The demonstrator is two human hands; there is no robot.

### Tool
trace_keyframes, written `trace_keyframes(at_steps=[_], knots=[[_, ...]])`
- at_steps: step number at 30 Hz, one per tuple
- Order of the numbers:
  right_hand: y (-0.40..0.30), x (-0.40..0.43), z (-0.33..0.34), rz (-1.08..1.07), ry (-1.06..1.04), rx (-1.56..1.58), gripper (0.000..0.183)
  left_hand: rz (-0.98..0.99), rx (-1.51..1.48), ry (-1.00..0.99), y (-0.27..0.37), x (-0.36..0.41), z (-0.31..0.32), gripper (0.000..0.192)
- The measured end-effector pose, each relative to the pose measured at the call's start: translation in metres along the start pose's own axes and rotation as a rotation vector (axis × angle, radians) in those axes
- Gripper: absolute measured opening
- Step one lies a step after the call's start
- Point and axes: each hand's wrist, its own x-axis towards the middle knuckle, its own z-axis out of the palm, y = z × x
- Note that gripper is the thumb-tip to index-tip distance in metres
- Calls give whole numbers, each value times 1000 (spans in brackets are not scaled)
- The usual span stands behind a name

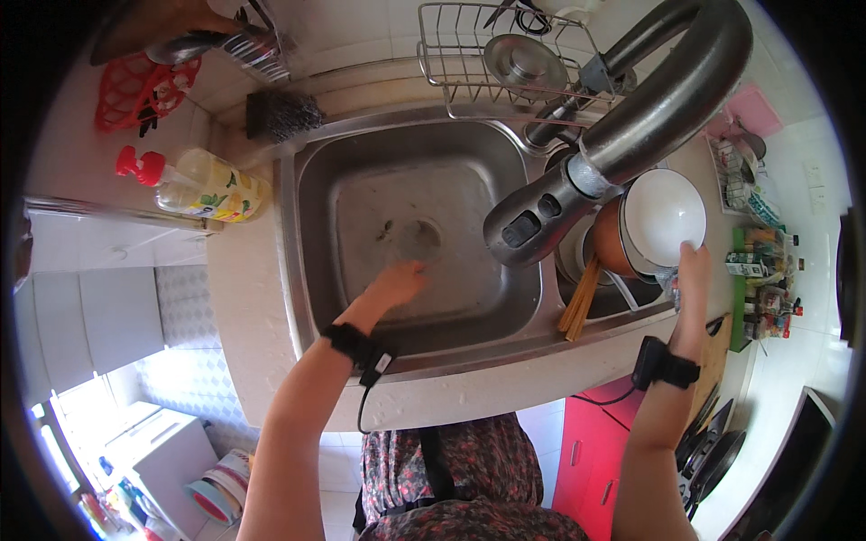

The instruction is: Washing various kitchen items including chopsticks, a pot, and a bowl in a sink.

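Note:
My left hand (pixel 400 283) reaches over the large stainless steel sink basin (pixel 440 311), close to the round drain (pixel 417 237); nothing shows in its fingers. At the right, my right hand (pixel 691 267) grips the rim of a white bowl (pixel 664 215), with a grey cloth or scrubber (pixel 668 280) beneath its fingers. The bowl sits over or against stacked cookware, including a brown rounded pot or bowl (pixel 609 237), above the smaller basin. Wooden chopsticks (pixel 580 304) stick out from that stack. The metal faucet (pixel 541 220) hangs between the two hands.
A soap bottle (pixel 213 186) with a red pump lies left of the sink in view. A dark scrubber (pixel 284 116) sits at the back left corner. A wire rack (pixel 467 61) holding a metal lid (pixel 526 66) is behind the faucet. Condiment bottles (pixel 768 297) stand far right.

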Motion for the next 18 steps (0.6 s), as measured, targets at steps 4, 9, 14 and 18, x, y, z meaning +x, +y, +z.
trace_keyframes(at_steps=[4, 9, 14, 18], knots=[[16, 23, 18, -42, -113, -85, 32, 111, 207, 214, -54, 50, 33, 26], [12, 12, 23, -99, -116, -209, 33, 135, 80, 101, -66, 79, 48, 28], [22, 12, 12, -280, -96, -132, 29, -287, 97, -92, -93, 67, 40, 35], [65, -5, -40, -284, 107, -153, 24, -199, 124, -210, 57, 47, -5, 33]])
